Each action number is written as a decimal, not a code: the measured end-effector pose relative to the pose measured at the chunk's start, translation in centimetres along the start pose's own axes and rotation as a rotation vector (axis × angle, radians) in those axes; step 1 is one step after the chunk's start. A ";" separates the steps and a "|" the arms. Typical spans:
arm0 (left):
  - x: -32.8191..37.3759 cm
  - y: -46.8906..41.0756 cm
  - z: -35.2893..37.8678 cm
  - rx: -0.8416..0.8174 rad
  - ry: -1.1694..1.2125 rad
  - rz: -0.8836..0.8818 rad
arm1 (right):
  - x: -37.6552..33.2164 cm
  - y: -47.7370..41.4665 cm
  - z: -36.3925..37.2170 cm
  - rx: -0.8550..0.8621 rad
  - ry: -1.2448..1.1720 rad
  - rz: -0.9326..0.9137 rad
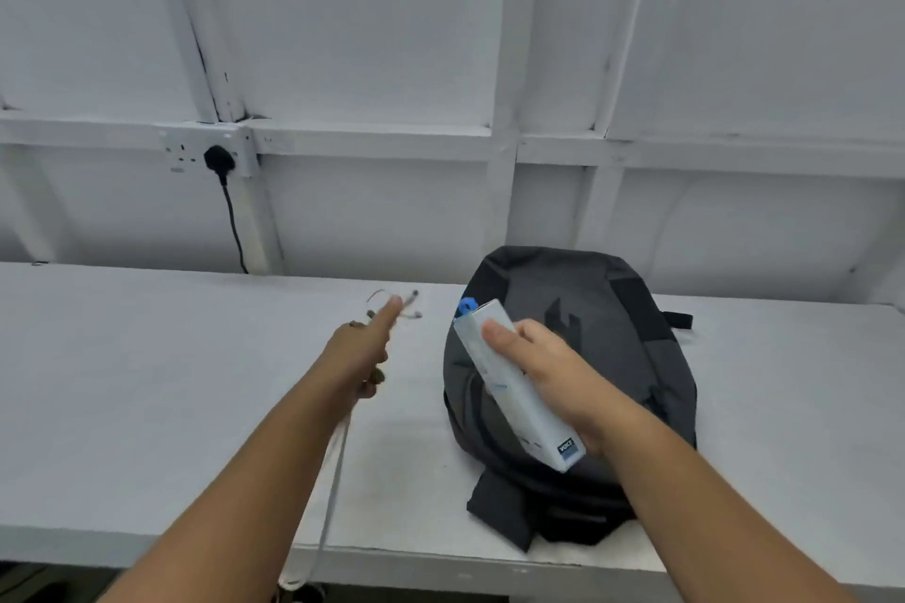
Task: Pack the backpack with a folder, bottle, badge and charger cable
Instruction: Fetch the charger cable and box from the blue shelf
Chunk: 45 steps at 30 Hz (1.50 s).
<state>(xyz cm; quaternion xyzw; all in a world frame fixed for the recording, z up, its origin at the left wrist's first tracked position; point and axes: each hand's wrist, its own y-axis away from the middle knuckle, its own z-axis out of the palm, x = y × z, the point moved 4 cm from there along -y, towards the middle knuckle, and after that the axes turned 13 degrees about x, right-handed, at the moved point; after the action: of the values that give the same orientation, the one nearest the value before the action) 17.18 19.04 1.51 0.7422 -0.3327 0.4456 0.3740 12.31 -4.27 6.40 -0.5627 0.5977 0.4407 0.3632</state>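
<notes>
Head view: a dark grey backpack (612,323) lies flat on a white table (147,382), right of the middle, its near end close to the table's front edge. The right hand (553,377) is above the backpack's left half, fingers and thumb curled round a white bottle (519,406). The bottle is tilted, its blue cap (467,306) pointing away from the person and its base low towards the wrist; a label on the base end reads VOICE. Whether the bottle touches the backpack I cannot tell.

The left hand (362,348) is stretched forward over the table, well apart from the backpack, index finger straight and the other fingers curled round a white cable (335,480); the cable hangs from the fist down past the table's front edge. A thin, blurred wire (406,306) with small ends shows just beyond the fingertip; whether it is part of the cable I cannot tell.

On the white wall behind, left of the hands, a black plug (218,158) sits in a socket (178,152), its lead running down behind the table.
</notes>
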 end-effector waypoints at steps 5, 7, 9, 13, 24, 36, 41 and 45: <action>-4.2 -5.7 3.4 0.098 -0.690 0.295 | -1.2 -0.3 0.1 0.177 0.481 -0.266; -5.6 -6.4 4.3 0.072 -0.829 0.368 | -1.6 -0.6 0.6 0.173 0.634 -0.358; -6.6 -6.7 4.7 0.047 -0.950 0.422 | -1.9 -0.9 1.1 0.175 0.726 -0.418; -7.8 -6.8 4.9 0.035 -1.033 0.498 | -1.5 -1.6 1.9 0.164 0.827 -0.531; -2.1 -2.8 0.9 0.253 -0.850 0.506 | 0.0 -1.9 0.1 0.142 0.893 -0.595; 0.4 6.7 3.4 -0.304 -0.003 0.134 | 0.2 0.5 -0.5 0.297 0.772 -0.850; -0.3 6.3 1.8 -0.248 0.093 0.076 | 6.2 5.6 -1.4 0.313 0.699 -1.197; -0.5 6.5 1.8 -0.269 0.097 0.061 | 10.6 3.7 -3.2 0.148 0.911 -0.801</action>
<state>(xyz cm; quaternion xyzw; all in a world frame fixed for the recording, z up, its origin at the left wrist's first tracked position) 12.36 14.31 2.16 0.6524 -0.3935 0.4435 0.4720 7.77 -11.07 -1.92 -0.8490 0.4638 -0.0581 0.2466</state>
